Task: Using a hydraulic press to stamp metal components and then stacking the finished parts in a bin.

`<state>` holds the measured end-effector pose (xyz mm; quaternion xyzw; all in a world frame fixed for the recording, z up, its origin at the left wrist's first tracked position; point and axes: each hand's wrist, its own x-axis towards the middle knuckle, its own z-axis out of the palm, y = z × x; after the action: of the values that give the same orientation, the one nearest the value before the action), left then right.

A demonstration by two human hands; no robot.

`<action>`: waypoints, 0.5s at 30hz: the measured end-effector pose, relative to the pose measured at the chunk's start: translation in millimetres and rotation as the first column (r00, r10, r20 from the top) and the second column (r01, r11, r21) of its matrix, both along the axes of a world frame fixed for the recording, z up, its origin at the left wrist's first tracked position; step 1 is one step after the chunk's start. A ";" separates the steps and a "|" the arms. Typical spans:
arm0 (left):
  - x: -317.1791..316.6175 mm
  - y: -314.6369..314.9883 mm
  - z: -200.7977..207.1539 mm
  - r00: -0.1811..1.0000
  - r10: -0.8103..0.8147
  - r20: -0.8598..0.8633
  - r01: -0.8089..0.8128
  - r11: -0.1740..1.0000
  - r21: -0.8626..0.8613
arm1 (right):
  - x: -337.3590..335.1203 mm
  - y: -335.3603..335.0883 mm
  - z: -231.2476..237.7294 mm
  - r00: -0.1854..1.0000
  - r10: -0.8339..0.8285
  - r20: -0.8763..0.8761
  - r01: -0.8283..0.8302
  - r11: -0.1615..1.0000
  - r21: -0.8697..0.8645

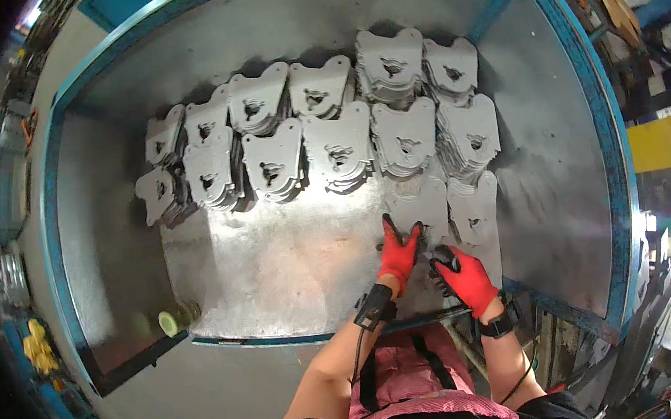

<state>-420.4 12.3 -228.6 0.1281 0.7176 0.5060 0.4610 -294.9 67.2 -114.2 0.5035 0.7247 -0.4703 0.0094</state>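
Note:
My left hand (400, 253), in a red glove with black fingertips, rests over a flat grey metal plate (419, 199) near the bin's front. Its visible fingers are spread apart. Beside it on the right, my right hand (469, 279) wears the same kind of glove. Those fingers are curled inward by the plate's near end, and what they hold, if anything, is hidden. Another grey metal plate (474, 205) lies just beyond my right hand. Each plate is notched along its far edge, and an irregular cutout shows in the right one.
Two rows of stacked metal plates (336, 140) stand across the back of a blue-framed metal bin (573, 94). A pale green roll (169, 323) sits at the bin's front left corner. Cables run along both my forearms. Cluttered shelving flanks the bin.

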 end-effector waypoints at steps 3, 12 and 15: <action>7.1 -13.0 11.9 0.963 0.112 -0.245 -0.062 0.977 0.202 | -28.0 -8.0 25.1 0.939 -0.056 -0.339 0.086 0.993 0.077; -20.9 -117.4 26.2 1.000 -0.021 -0.022 0.026 0.963 0.266 | -34.8 -36.1 30.8 0.944 0.015 -0.329 -0.022 1.000 -0.020; -29.5 -149.1 21.4 0.992 0.025 0.128 -0.060 0.958 0.279 | -8.6 -57.6 15.1 0.955 -0.047 -0.293 0.018 0.995 -0.100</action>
<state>-449.9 -136.8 -207.2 0.1458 0.6109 0.6201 0.4702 -303.5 9.6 -99.1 0.4384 0.6861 -0.5748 -0.0822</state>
